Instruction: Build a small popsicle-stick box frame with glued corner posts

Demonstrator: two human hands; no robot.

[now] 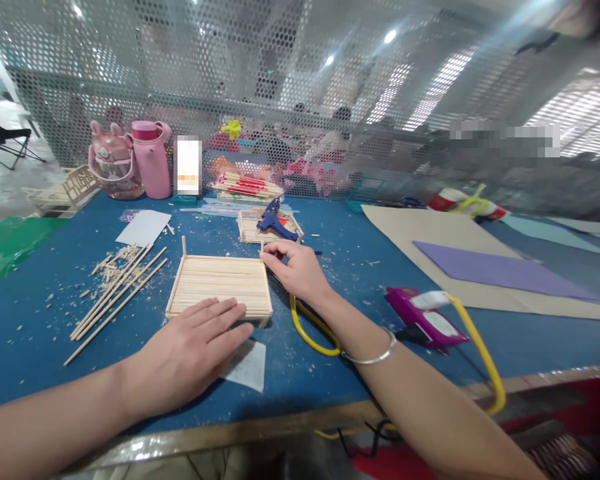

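Note:
A small panel of wooden sticks laid side by side sits on the blue table in front of me. My left hand rests flat across its front edge, fingers stretched out. At the panel's back right corner, my right hand pinches a short upright stick between thumb and finger. Another short stick stands at the back left corner. Under my left hand a piece of white paper is partly covered. The yellow-handled tool beside my right forearm is partly hidden.
Loose long sticks and cut scraps lie at left. Behind the panel, a blue glue gun rests on a second stick frame. A purple hot glue gun with a yellow cord lies right. Pink bottles stand at back left.

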